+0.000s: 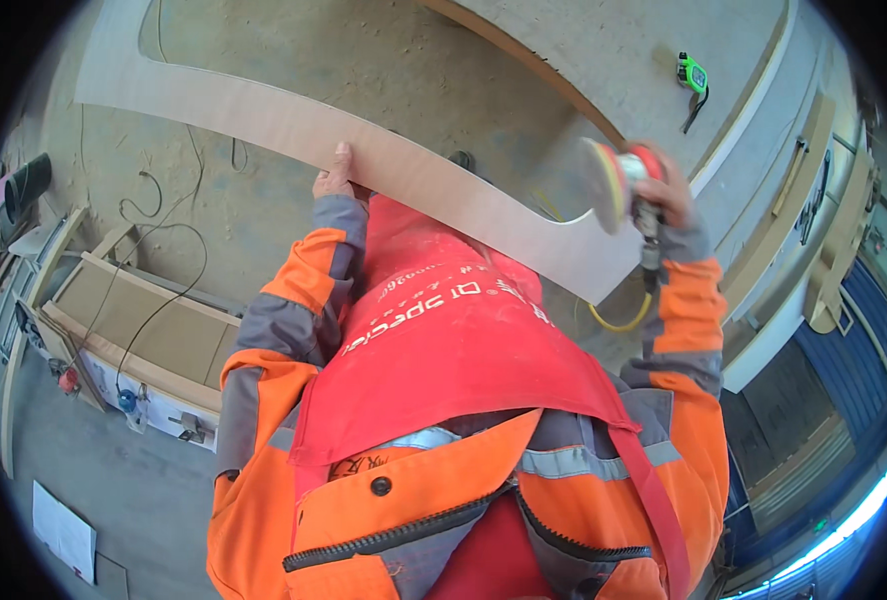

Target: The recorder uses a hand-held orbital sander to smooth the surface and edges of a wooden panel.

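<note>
A long, pale, curved wooden panel (413,165) stretches across in front of me, from the far left to the near right. My left hand (335,177) is closed on its near edge, thumb on top and the other fingers partly hidden. In my right hand (669,188) is an air sander (608,185) with a round pad, tilted on edge and slightly blurred. The pad is raised beside the panel's right end, with its sanding face turned to the left. A yellow hose (621,325) trails below the sander.
A grey-topped table (603,40) with a curved wooden edge holds a green tape measure (693,73). At right, a hammer (789,178) lies among boards. A wooden box frame (148,325) sits left of me, with black cables (198,240) across the floor. White paper (63,530) lies lower left.
</note>
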Action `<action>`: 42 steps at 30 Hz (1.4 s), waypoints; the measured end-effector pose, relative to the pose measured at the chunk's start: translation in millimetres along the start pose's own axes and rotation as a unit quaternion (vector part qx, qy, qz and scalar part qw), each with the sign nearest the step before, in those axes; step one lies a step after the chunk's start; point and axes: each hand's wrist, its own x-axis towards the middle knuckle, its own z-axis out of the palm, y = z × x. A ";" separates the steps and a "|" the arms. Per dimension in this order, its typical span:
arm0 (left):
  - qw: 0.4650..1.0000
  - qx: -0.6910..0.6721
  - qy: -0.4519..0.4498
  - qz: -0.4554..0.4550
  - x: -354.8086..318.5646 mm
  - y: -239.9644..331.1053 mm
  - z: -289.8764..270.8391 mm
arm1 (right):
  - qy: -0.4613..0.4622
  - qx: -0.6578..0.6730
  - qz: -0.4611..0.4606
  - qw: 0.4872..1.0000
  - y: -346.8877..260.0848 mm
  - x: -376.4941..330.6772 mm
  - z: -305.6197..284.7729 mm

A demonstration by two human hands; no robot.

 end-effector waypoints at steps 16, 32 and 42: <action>0.987 -0.020 0.077 0.137 -0.3 -42.2 15.6 | -0.256 -0.156 0.038 0.953 21.5 168.4 135.6; 0.965 0.089 0.185 0.160 -12.9 -28.5 22.9 | -0.244 -0.172 0.145 0.943 19.8 145.5 133.0; 0.980 0.053 0.133 0.136 -9.2 -26.1 22.2 | -0.236 -0.156 0.115 0.952 -10.0 180.8 173.5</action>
